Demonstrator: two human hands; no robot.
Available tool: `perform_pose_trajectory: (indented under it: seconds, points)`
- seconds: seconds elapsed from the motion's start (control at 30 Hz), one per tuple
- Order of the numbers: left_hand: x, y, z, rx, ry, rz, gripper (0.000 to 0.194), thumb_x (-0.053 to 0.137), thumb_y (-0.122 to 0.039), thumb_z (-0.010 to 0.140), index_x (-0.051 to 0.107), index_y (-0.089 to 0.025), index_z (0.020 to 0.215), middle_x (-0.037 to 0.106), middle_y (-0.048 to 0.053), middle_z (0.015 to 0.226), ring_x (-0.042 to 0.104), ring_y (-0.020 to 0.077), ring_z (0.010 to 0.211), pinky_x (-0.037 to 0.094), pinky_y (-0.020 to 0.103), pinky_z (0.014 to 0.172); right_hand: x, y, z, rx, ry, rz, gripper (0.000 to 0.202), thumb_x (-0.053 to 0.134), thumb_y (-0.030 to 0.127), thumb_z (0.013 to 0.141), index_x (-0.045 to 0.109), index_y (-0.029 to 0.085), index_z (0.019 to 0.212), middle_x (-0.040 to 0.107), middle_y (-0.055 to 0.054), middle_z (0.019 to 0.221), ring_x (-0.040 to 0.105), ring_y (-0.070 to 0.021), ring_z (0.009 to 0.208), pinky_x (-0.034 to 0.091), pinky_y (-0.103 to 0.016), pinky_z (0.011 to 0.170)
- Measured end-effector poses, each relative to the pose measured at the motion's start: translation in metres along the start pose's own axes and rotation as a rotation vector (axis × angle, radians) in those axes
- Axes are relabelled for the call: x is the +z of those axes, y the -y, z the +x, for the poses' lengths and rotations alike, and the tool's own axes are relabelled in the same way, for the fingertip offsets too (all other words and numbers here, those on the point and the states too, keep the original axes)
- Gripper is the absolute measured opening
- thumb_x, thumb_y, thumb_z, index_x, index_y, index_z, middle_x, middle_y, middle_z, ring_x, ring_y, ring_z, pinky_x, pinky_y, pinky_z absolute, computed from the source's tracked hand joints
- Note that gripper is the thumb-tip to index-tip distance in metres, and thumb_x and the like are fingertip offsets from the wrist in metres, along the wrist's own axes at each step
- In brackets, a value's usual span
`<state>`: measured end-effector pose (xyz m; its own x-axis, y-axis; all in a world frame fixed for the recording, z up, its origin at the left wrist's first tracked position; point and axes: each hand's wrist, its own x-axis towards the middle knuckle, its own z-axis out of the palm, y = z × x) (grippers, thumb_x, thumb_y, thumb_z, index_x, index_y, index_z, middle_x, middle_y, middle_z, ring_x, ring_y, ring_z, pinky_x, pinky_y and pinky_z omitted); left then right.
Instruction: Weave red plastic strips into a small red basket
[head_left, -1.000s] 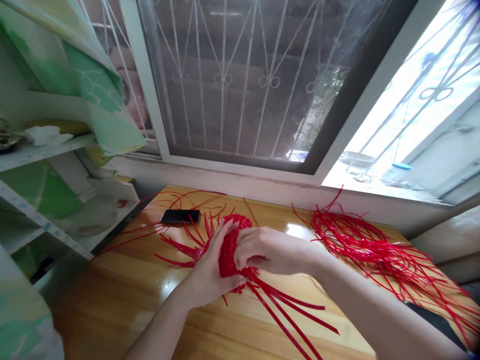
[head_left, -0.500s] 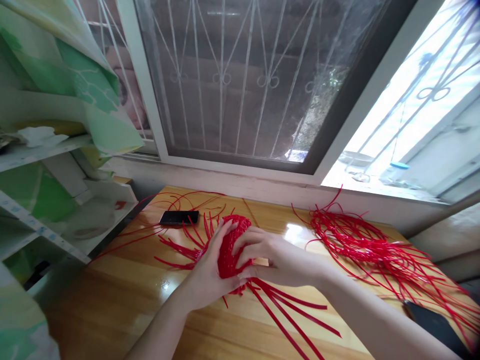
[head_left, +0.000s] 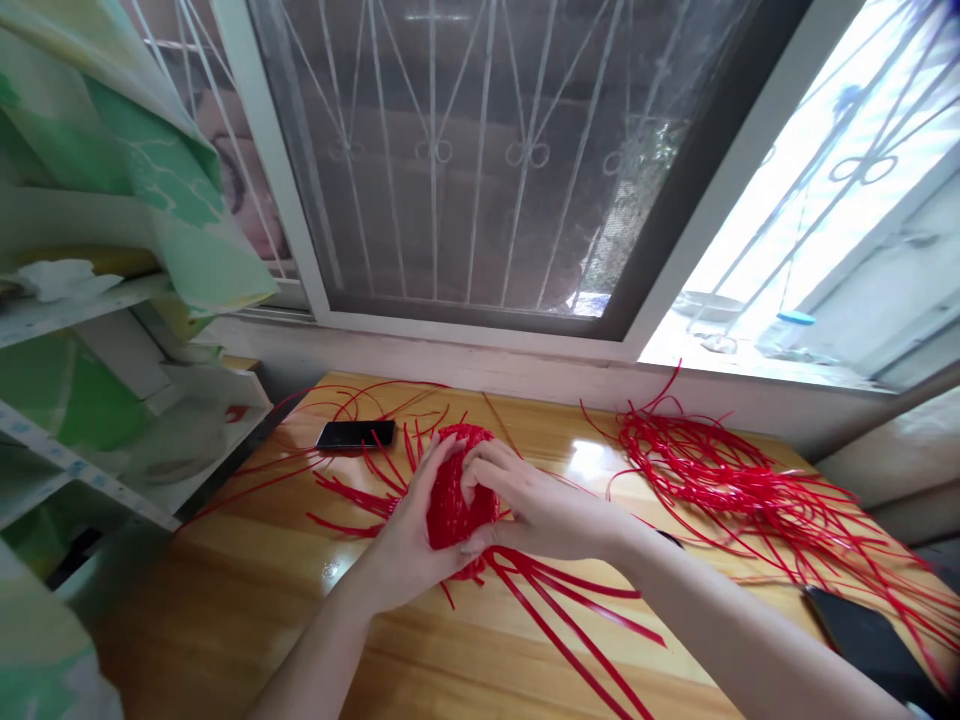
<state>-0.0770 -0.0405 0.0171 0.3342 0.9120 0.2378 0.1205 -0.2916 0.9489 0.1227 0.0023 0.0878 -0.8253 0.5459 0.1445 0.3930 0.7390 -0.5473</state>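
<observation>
1. Wooden table [head_left: 247, 600] under a barred window [head_left: 465, 170]; shelves [head_left: 90, 400] left of the table are cut off by the frame.
2. Woven red ball [head_left: 450, 495] sits mid-table, half hidden by both hands.
3. Left hand [head_left: 409, 540] cups it from the near side, fingers curled around it.
4. Right hand [head_left: 532, 505] grips it from the right, fingertips pressed on the weave.
5. Loose strips [head_left: 570, 610] fan out from the ball.
6. Red bundle [head_left: 735, 490] lies right of the ball, phone [head_left: 355, 434] behind-left, and a dark slab [head_left: 862, 640] is cropped at the right.

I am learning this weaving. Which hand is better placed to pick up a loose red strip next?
Probably the right hand: its fingers lie on the woven red piece just above the loose strips, while the left hand cups it.
</observation>
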Motion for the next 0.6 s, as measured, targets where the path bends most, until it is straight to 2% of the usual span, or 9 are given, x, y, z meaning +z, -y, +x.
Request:
perform_pose_trajectory:
  seconds: [0.13, 0.23, 0.3, 0.4, 0.5, 0.6]
  points:
    - [0.000, -0.006, -0.003, 0.013, 0.058, 0.132, 0.110, 0.080, -0.019, 0.070, 0.012, -0.042, 0.153, 0.012, 0.003, 0.166, 0.010, 0.0338, 0.152, 0.018, 0.055, 0.122, 0.010, -0.007, 0.002, -0.060, -0.107, -0.176, 0.031, 0.061, 0.045, 0.090, 0.048, 0.017, 0.087, 0.053, -0.009, 0.100, 0.047, -0.0206, 0.094, 0.045, -0.034, 0.081]
    - [0.006, -0.003, -0.004, 0.004, 0.008, 0.157, 0.111, 0.083, -0.023, 0.069, 0.013, -0.043, 0.152, 0.010, 0.002, 0.166, 0.009, 0.0340, 0.152, 0.021, 0.056, 0.121, 0.013, -0.009, 0.000, -0.056, -0.145, -0.232, 0.035, 0.053, 0.051, 0.093, 0.048, 0.017, 0.087, 0.053, -0.010, 0.098, 0.048, -0.0198, 0.087, 0.046, -0.035, 0.077]
    - [0.011, 0.000, -0.004, 0.009, -0.059, 0.170, 0.103, 0.081, -0.031, 0.073, 0.016, -0.041, 0.152, 0.012, 0.004, 0.166, 0.009, 0.0332, 0.152, 0.022, 0.055, 0.121, 0.012, -0.007, -0.002, -0.052, -0.163, -0.179, 0.034, 0.050, 0.050, 0.095, 0.049, 0.017, 0.088, 0.054, -0.009, 0.097, 0.049, -0.0184, 0.085, 0.046, -0.033, 0.076]
    - [0.015, 0.004, -0.004, 0.054, -0.094, 0.220, 0.091, 0.074, -0.034, 0.081, 0.018, -0.037, 0.152, 0.012, 0.006, 0.165, 0.007, 0.0319, 0.152, 0.018, 0.056, 0.121, 0.011, -0.004, -0.006, -0.067, -0.194, -0.090, 0.033, 0.061, 0.048, 0.090, 0.049, 0.017, 0.091, 0.055, -0.008, 0.098, 0.051, -0.0182, 0.087, 0.046, -0.031, 0.077]
    - [0.012, 0.002, -0.005, 0.080, -0.050, 0.214, 0.093, 0.073, -0.032, 0.080, 0.015, -0.038, 0.153, 0.012, 0.005, 0.166, 0.006, 0.0321, 0.152, 0.014, 0.056, 0.122, 0.013, -0.002, -0.006, -0.003, -0.225, -0.080, 0.031, 0.070, 0.039, 0.084, 0.049, 0.018, 0.091, 0.056, -0.008, 0.100, 0.052, -0.0182, 0.089, 0.045, -0.031, 0.077]
    - [0.007, -0.002, -0.005, 0.094, 0.011, 0.148, 0.094, 0.074, -0.035, 0.080, 0.014, -0.042, 0.152, 0.014, 0.002, 0.165, 0.009, 0.0325, 0.152, 0.017, 0.055, 0.122, 0.017, -0.007, -0.006, 0.086, -0.299, 0.022, 0.022, 0.063, 0.035, 0.090, 0.048, 0.018, 0.088, 0.057, -0.005, 0.092, 0.052, -0.0156, 0.082, 0.044, -0.028, 0.073]
